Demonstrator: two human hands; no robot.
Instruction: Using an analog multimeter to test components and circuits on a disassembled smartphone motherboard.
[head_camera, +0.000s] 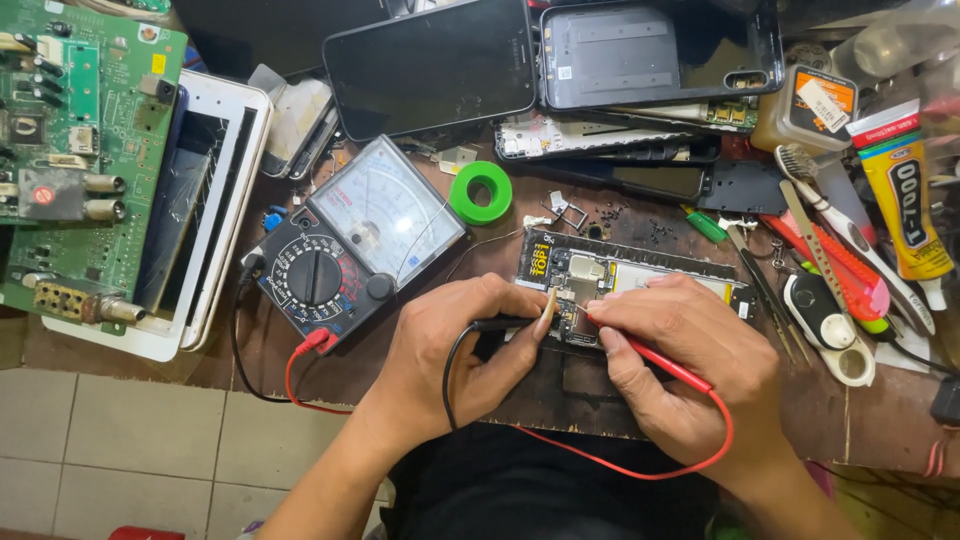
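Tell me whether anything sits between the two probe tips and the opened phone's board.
Nothing visible does. The left hand holds the black probe and the right hand the red probe; both tips meet the opened phone directly, though the fingers hide part of the board.

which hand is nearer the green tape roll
Left. The left hand, holding the black probe, sits just below the green tape roll. The right hand, with the red probe, is farther off, down and to the right.

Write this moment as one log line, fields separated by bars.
left hand: holds black probe | right hand: holds red probe | tips: on open phone | meter: left of phone
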